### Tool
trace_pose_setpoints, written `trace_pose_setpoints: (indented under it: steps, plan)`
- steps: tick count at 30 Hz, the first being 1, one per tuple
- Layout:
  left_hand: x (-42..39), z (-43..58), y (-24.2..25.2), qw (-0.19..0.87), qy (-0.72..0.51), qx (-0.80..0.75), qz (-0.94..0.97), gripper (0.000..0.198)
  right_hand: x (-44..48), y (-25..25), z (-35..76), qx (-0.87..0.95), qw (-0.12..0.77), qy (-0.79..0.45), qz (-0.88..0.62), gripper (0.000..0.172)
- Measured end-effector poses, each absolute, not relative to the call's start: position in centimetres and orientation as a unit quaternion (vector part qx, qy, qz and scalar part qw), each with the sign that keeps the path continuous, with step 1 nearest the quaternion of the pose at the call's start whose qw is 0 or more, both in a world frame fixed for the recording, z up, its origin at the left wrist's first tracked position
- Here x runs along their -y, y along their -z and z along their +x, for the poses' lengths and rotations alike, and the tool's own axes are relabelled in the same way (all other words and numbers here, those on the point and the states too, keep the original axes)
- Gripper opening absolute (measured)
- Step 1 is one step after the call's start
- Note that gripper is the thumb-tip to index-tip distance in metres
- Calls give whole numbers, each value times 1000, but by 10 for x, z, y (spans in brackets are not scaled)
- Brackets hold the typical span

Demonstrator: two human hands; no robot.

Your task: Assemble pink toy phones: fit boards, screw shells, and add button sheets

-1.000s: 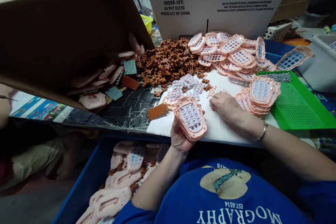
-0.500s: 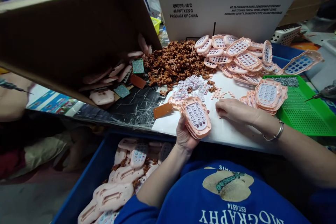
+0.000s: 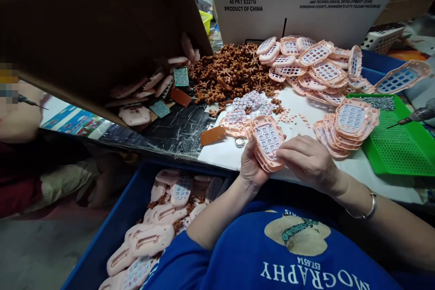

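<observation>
Up from the counter (image 3: 222, 156), my right hand (image 3: 307, 161) has come to the lower edge of the pink cases (image 3: 267, 150), so both hands now meet at the top one and its white button pad (image 3: 270, 137). With my left hand (image 3: 254, 167) I grip the small stack, thumb and fingers round its sides. My right fingertips are bunched; whether they pinch anything I cannot tell. Pink bits (image 3: 289, 117) lie just beyond the hands; a metal disc (image 3: 239, 142) now shows to their left.
</observation>
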State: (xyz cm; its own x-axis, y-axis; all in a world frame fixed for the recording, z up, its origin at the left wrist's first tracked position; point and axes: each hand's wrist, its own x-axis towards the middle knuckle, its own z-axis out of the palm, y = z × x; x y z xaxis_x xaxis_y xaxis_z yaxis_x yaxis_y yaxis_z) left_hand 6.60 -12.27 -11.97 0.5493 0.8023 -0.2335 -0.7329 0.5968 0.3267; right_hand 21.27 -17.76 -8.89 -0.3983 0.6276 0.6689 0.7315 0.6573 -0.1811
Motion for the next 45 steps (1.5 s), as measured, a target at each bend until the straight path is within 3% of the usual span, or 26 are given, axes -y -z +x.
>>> trace_pose_setpoints:
  steps: [10, 22, 33, 39, 45]
  plan:
    - [126, 70, 122, 873, -444, -173, 105, 55, 189, 87, 213, 866, 268, 95, -412, 19]
    - [132, 69, 125, 867, -444, -178, 138, 67, 206, 107, 204, 817, 343, 124, -447, 31]
    - [129, 83, 126, 885, -416, -181, 109, 66, 206, 101, 226, 810, 353, 198, -425, 11]
    - [128, 81, 127, 891, -386, -208, 117, 50, 216, 69, 285, 731, 215, 336, -554, 6]
    - [128, 77, 126, 893, -384, -200, 121, 46, 208, 74, 324, 672, 62, 359, -644, 21]
